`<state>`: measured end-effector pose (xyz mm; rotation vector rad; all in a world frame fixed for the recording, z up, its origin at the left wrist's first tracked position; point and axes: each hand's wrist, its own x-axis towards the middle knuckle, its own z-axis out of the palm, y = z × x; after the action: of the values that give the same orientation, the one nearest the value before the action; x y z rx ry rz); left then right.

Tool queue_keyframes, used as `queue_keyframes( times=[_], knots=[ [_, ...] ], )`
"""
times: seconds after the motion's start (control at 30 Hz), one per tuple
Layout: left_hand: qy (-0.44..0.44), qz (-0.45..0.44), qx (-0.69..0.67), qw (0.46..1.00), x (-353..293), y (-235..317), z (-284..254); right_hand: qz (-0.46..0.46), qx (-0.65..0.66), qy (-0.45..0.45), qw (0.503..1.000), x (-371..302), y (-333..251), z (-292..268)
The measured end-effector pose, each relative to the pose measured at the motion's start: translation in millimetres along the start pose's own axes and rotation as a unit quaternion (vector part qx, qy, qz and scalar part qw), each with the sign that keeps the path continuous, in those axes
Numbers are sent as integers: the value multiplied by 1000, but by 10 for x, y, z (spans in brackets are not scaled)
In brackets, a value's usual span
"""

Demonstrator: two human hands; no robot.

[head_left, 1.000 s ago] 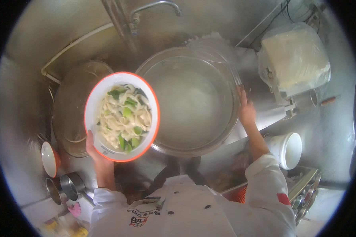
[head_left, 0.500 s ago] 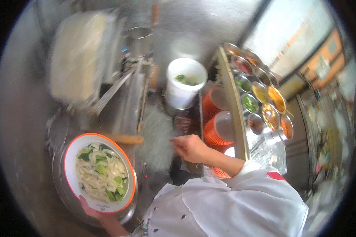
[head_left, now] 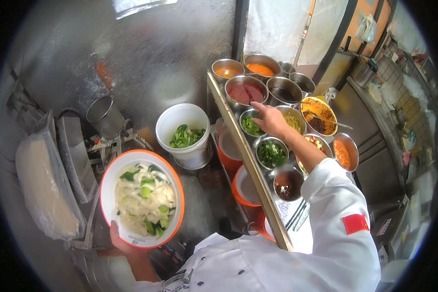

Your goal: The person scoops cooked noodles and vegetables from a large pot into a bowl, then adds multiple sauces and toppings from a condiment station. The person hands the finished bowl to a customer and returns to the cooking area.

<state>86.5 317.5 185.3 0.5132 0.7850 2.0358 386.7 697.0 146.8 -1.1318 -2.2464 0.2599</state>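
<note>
A: How does the bowl look?

B: White inside, with a bright orange rim. It is filled with broad pale noodles, glossy and tangled, and mixed with greens, some dark and leafy, others light and chunky. A small dark print shows on the white inner wall, low in the bowl

A: And where is it?

B: Left of centre in the frame, a little below the middle, held up off any surface. The left hand has it at the lower left of its rim, thumb over the edge. The rest of those fingers are hidden beneath

A: Which way does it point?

B: Its mouth faces up toward the camera, slightly tilted. It reads as an oval, taller than wide, its long axis running from top to bottom with a slight lean from upper left to lower right

A: What about the right hand?

B: Right of centre, above the middle, over the counter. The index finger stretches toward the near edge of a steel pot of red sauce, just beside a container of chopped green herbs. The fingers look partly spread; I cannot tell whether they touch or grip anything

A: Anything between the bowl and the counter?

B: A white bucket near the middle of the frame, with green leaves inside, and orange bowls stacked below the counter's edge
</note>
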Motion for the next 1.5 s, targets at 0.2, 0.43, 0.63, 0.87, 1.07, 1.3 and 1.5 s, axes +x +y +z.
queue_keyframes(
  times=[0.2, 0.43, 0.63, 0.87, 1.07, 1.3, 1.5],
  knots=[
    [39, -34, 29, 998, -94, 266, 531, -62, -28, -22, 997, -9, -294, -416],
    [-1, -100, -10, 995, 69, 323, 1227, 233, 430, 67, 870, -441, -743, -2090],
    [-37, -175, 1, 984, 358, 735, 1378, 299, 523, 148, 784, -710, -1544, -2743],
    [-69, -231, 10, 971, 673, 877, 1300, 353, 559, 208, 720, -973, -1965, -2806],
    [-49, -241, 4, 969, 787, 920, 1091, 313, 571, 175, 739, -1010, -2289, -2556],
    [-104, -235, -37, 966, 864, 922, 822, 302, 564, 169, 750, -1045, -2432, -2298],
    [-90, -225, -16, 970, 877, 917, 667, 268, 531, 218, 774, -1149, -2774, -2285]
  ],
)
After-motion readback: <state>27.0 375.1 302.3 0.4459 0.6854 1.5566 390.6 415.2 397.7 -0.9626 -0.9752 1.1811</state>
